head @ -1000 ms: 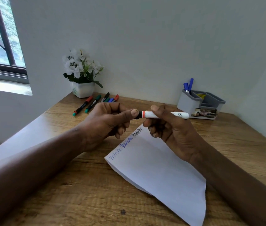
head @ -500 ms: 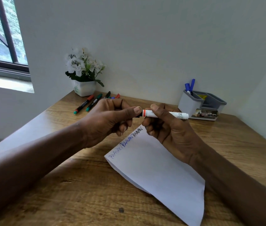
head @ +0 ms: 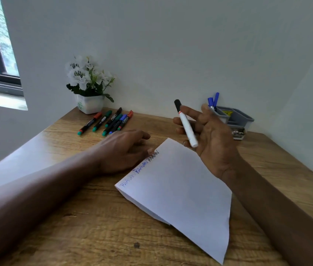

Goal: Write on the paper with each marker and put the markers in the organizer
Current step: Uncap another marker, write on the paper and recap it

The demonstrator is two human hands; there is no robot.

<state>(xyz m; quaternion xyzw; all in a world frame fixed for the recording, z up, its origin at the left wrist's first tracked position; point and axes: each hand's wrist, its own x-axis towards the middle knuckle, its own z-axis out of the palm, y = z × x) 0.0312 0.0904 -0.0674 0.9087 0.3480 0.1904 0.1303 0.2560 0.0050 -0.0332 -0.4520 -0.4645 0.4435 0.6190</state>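
Fingers [head: 191, 112] of right hand [head: 213, 139] loosely spread, pinching white marker [head: 187, 127]: black cap up, red ring under the cap, barrel tilted, held in the air above the counter [head: 267, 160] between paper [head: 180, 189] and organizer [head: 238, 119]. No print readable on the barrel from this angle.

Left hand [head: 121, 148] rests on the counter, loosely curled, holding nothing; thumb tip touches the paper's far edge by the writing.

Paper lies flat, three words along that edge in pale blue, darker blue, black (each starts "RA", rest too small to read).

Grey organizer at the back right, two blue markers [head: 213, 100] upright in its left compartment. Yellow label inside, unreadable. Front slot shows a dark card with "OPE".

Six markers [head: 105, 121] lie near flower pot [head: 90, 104].
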